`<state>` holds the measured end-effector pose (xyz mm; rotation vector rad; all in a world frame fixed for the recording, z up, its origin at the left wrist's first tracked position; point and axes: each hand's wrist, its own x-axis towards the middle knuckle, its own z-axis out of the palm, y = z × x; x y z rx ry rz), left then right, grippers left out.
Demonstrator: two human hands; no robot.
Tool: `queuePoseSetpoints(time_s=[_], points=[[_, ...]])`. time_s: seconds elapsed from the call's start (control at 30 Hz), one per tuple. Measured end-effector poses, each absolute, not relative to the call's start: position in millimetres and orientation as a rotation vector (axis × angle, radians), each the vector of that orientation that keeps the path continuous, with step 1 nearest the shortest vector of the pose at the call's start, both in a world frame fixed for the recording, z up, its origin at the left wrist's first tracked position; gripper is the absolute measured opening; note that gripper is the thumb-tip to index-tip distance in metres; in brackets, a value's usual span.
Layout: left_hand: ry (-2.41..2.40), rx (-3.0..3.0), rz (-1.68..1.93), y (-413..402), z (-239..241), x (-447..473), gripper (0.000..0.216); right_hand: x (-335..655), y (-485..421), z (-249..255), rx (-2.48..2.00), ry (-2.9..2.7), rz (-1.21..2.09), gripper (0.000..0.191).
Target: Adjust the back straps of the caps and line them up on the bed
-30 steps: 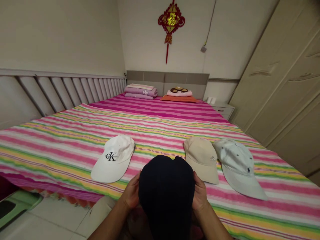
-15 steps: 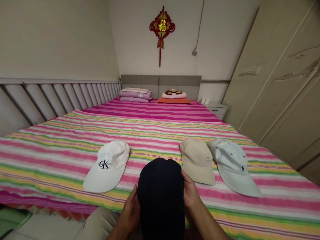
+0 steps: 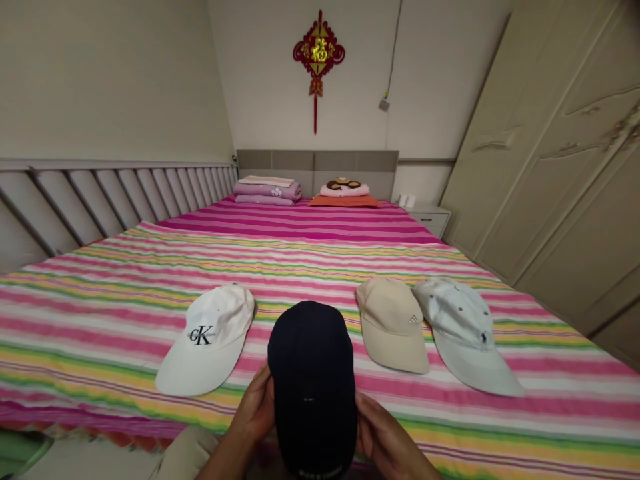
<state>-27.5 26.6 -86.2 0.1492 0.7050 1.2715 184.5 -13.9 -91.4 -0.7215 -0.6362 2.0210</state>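
Observation:
A dark navy baseball cap (image 3: 313, 373) is held up over the near edge of the bed, its brim toward me. My left hand (image 3: 259, 403) grips its left side, and my right hand (image 3: 373, 427) is closed at its right side near the brim. Parts of the fingers are hidden under the cap. To the left lies a white cap (image 3: 210, 340) with black letters on the front. On the right, a beige cap (image 3: 393, 323) rests beside a pale grey-blue cap (image 3: 463, 337) with a small dark emblem; these two touch.
A striped sheet (image 3: 280, 267) covers the bed. Folded purple bedding (image 3: 267, 192) and a pink pillow (image 3: 345, 191) sit by the headboard (image 3: 350, 163). A slatted rail (image 3: 150, 193) runs along the left. At right stand a nightstand (image 3: 430, 220) and a wardrobe (image 3: 540, 173).
The navy cap has shifted slightly up and left, and more of its brim shows. My right hand has slid down its side toward the brim. The view has shifted a little.

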Motion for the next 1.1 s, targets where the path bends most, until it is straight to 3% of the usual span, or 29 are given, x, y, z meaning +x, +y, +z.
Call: queuePoseSetpoints(time_s=[0.2, 0.47, 0.53, 0.73, 1.1], points=[[0.675, 0.188, 1.236, 64.9, -83.1, -19.1, 0.016, 195.3, -1.8, -107.5, -0.915, -0.827, 1.971, 0.042], [0.646, 0.301, 1.227, 144.6, -72.1, -0.9, 0.013, 193.9, 57.6, -95.2, -1.032, -0.606, 1.721, 0.029], [0.654, 0.315, 1.217, 165.8, -70.2, 2.8, 0.012, 193.5, 71.2, -92.9, -1.052, -0.569, 1.663, 0.035], [0.707, 0.359, 1.166, 211.5, -75.6, 16.9, 0.009, 189.8, 89.5, -91.9, -1.057, -0.521, 1.526, 0.076], [0.957, 0.458, 1.023, 207.2, -82.0, 20.3, 0.012, 195.9, 76.8, -85.6, -1.080, -0.417, 1.607, 0.074]])
